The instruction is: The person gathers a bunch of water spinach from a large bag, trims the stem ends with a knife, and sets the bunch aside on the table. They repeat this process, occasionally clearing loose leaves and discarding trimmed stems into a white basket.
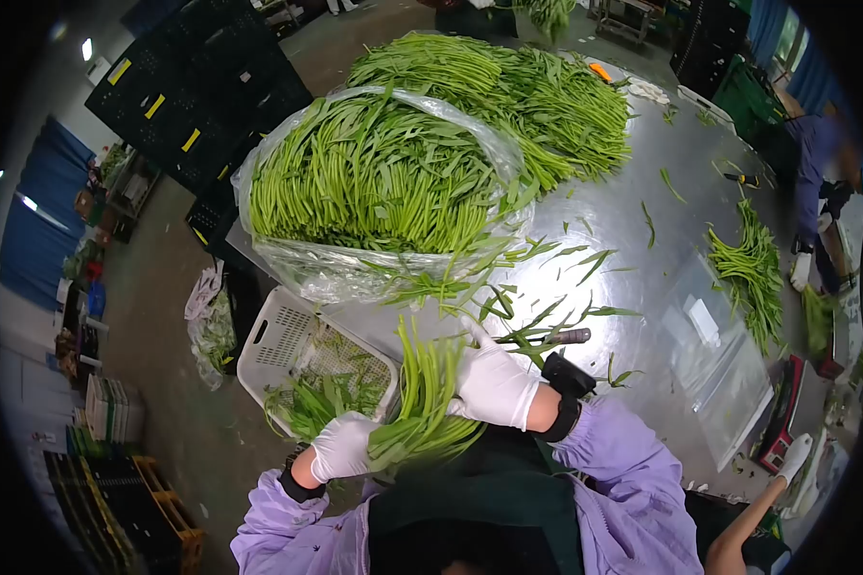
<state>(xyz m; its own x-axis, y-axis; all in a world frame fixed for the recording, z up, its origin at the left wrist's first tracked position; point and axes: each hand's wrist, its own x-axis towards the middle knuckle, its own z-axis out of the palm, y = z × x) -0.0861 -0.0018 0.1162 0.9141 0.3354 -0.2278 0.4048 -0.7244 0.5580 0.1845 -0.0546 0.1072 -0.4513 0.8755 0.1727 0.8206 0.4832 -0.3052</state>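
Note:
A bunch of water spinach [419, 383] is held upright in front of my body, stems up and leaves bent over below. My left hand [343, 448], in a white glove, is closed on the leafy lower end. On the other side, my right hand [497, 381], also gloved, grips the bunch; its fingertips are partly hidden by the greens. A knife with a brown handle [571, 336] lies among loose leaves just past my right hand. Below and left of the bunch stands a pale plastic basket [259, 369] with leaf scraps inside.
A large clear bag [302, 257] full of water spinach lies on the metal table [633, 230], with a further heap [566, 105] behind it. Right are a smaller bunch [746, 268], plastic sheets [724, 393] and a red-and-black device [781, 412]. Other people's gloved hands [794, 458] show at right.

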